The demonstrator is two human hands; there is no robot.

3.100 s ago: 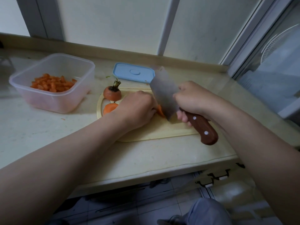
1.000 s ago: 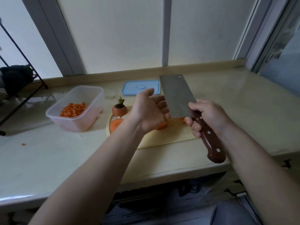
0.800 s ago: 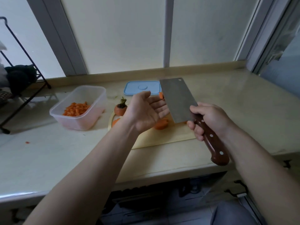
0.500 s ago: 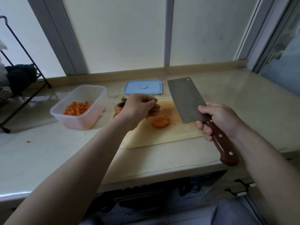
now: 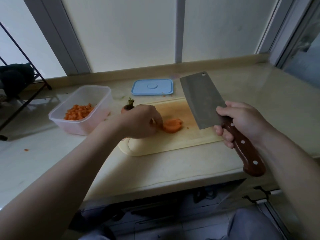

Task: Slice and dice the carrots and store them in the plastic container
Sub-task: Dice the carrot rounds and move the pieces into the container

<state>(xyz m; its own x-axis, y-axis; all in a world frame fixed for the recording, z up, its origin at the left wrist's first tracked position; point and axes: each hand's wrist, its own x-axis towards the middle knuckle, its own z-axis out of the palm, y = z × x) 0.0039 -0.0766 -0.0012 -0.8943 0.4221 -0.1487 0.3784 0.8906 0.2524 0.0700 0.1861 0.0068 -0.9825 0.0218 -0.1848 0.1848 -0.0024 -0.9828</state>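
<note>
A short stack of carrot slices (image 5: 173, 126) lies in the middle of the pale cutting board (image 5: 173, 146). My left hand (image 5: 141, 122) is lowered onto the board with curled fingers, its fingertips pinching the left edge of the stack. My right hand (image 5: 242, 121) grips the brown handle of a cleaver (image 5: 202, 101), held raised above the right part of the board, blade pointing away. A carrot top with its stem (image 5: 128, 106) shows just behind my left hand. The clear plastic container (image 5: 103, 94) to the left holds diced carrot (image 5: 78, 112).
A blue lid (image 5: 152, 87) lies behind the board near the window ledge. A black rack (image 5: 26, 87) stands at far left. A few carrot crumbs (image 5: 26, 150) are on the counter. The counter's front edge runs just below the board.
My left hand went from open beside the blade to curled, then dropped onto the board at the slice stack. The cleaver drifted right, away from the slices.
</note>
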